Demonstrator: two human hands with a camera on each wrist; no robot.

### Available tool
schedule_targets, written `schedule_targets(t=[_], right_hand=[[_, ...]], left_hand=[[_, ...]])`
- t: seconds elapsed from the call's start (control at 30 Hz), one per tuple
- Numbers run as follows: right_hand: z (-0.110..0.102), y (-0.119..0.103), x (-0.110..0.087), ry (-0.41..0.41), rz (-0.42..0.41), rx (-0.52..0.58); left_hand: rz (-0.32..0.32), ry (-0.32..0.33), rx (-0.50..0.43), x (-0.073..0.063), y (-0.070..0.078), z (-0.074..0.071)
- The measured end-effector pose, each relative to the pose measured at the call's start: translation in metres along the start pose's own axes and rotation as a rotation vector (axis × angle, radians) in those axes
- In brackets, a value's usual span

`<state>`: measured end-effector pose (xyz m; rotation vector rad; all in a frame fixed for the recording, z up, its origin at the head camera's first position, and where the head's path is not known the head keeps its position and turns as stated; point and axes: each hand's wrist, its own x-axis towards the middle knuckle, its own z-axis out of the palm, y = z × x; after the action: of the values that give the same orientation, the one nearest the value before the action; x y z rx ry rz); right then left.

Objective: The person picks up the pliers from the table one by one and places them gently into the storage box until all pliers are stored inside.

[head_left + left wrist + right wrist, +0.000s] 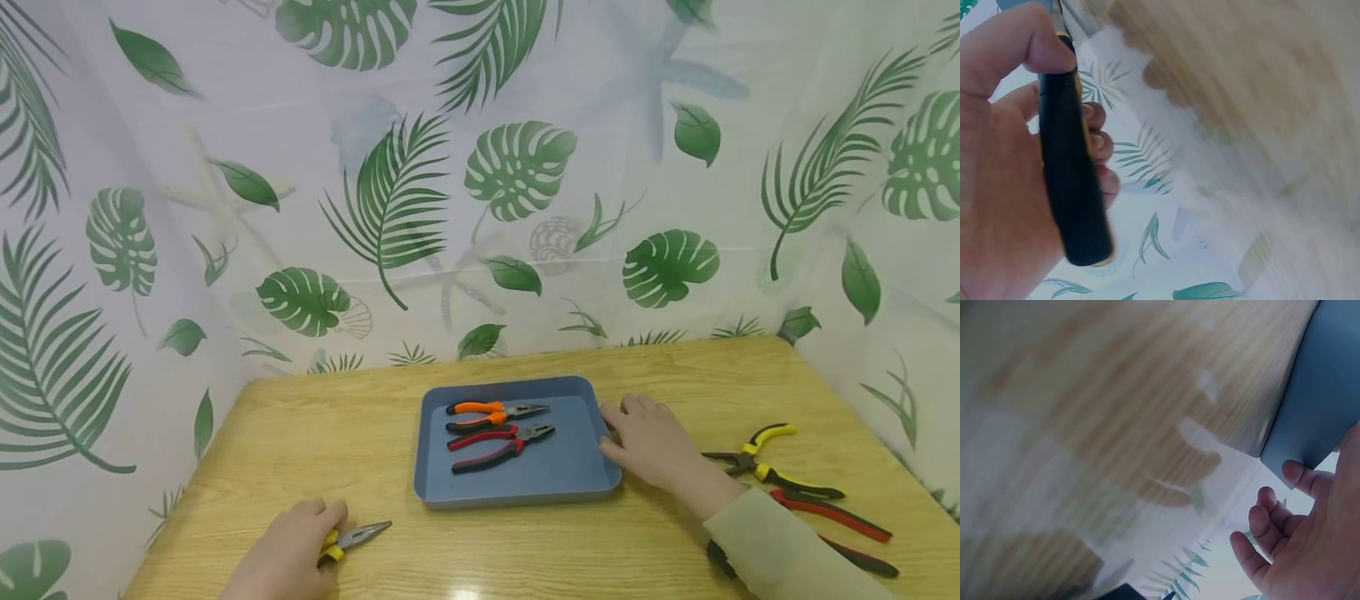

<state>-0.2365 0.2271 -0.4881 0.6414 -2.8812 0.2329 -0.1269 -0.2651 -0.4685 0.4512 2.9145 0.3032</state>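
Observation:
My left hand (288, 550) grips yellow-and-black needle-nose pliers (362, 535) at the table's front left, their jaws pointing right. In the left wrist view, a dark handle (1075, 169) of these pliers lies across the palm. My right hand (652, 437) touches the right side of a blue-grey tray (517, 502), its fingers loosely bent in the right wrist view. Inside the tray lie orange-and-black needle-nose pliers (495, 412) and, nearer, red-and-black pliers (504, 444).
Right of the tray, yellow-and-black pliers (765, 472) lie spread on the wooden table (330, 442). A red-and-black handled tool (832, 510) is partly hidden by my right sleeve (787, 542). A leaf-patterned cloth (525, 275) hangs behind the table.

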Motion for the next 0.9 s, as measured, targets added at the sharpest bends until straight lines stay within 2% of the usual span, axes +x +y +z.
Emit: schedule_targets(t=[0.23, 0.5, 0.9], right_hand=[[-0.004, -0.005, -0.003, -0.016, 0.011, 0.014], [-0.003, -0.004, -0.002, 0.004, 0.004, 0.010], [-0.002, -0.001, -0.001, 0.004, 0.000, -0.010]], left_hand=[[0.101, 0.102, 0.064, -0.002, -0.004, -0.002], [0.199, 0.234, 0.148, 0.003, -0.004, -0.007], [0.155, 0.233, 0.150, 0.006, 0.002, -0.016]])
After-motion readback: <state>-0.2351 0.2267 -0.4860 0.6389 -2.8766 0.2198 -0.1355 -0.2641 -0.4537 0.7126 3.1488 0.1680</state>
